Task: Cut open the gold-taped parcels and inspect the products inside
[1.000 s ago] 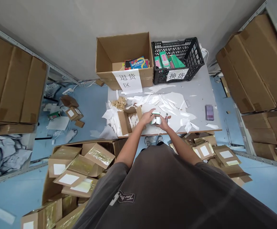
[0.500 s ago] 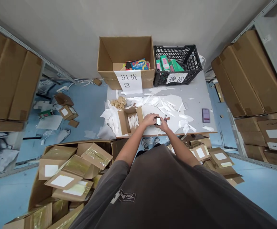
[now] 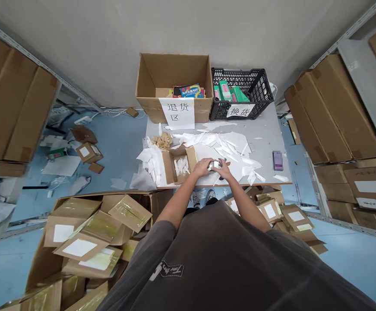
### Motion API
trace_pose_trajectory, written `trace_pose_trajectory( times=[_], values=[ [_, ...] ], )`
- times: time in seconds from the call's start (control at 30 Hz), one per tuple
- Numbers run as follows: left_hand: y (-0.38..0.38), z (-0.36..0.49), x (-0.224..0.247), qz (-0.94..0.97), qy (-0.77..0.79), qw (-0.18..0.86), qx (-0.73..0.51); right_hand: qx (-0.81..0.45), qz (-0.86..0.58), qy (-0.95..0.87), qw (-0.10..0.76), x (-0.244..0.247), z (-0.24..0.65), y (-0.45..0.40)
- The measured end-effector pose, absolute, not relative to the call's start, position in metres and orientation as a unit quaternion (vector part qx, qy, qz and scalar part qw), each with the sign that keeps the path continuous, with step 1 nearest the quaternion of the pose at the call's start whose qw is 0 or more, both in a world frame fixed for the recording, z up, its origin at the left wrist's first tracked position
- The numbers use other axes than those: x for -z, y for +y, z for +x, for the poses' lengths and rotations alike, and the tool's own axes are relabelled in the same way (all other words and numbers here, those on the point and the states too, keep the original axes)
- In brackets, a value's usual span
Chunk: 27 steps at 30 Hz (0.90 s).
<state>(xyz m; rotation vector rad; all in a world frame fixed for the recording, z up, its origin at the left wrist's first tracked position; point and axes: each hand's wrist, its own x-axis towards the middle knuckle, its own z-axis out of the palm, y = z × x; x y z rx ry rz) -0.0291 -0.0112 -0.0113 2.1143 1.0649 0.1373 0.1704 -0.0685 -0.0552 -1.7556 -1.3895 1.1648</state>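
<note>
Steadying the small white item [image 3: 216, 164] from both sides seems the sound way here: light, even finger pressure, leaving the top face uncovered, should keep it from slipping or creasing. The left hand [image 3: 202, 167] and right hand [image 3: 224, 169] are partly curled, fingers closed on it near the front edge of the counter [image 3: 265, 129], just right of the open carton [image 3: 167, 167]. Compared with half a second ago, its white face looks shorter and the hands sit slightly farther apart
</note>
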Motion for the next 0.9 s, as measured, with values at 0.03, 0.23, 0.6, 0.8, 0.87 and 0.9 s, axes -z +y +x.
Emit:
trace_pose_trajectory(
  times=[0.03,0.23,0.6,0.8,0.87,0.9],
  values=[
    [-0.012,-0.028,0.011,0.821,0.426,0.377,-0.054,-0.438,-0.674,-0.505,0.314,0.052,0.17,-0.068],
    [-0.012,-0.029,0.011,0.807,0.438,0.39,-0.067,-0.427,-0.659,-0.515,0.343,0.032,0.178,-0.07],
    [-0.012,-0.029,0.015,0.808,0.434,0.393,-0.066,-0.338,-0.701,-0.59,0.217,0.034,0.182,-0.067],
    [-0.009,-0.026,0.017,0.806,0.433,0.397,-0.068,-0.367,-0.651,-0.647,0.154,0.026,0.177,-0.03],
    [-0.009,-0.025,0.018,0.804,0.438,0.397,-0.067,-0.366,-0.638,-0.658,0.163,0.024,0.173,-0.026],
    [-0.008,-0.025,0.019,0.803,0.441,0.395,-0.065,-0.358,-0.634,-0.666,0.161,0.022,0.172,-0.026]
  ],
)
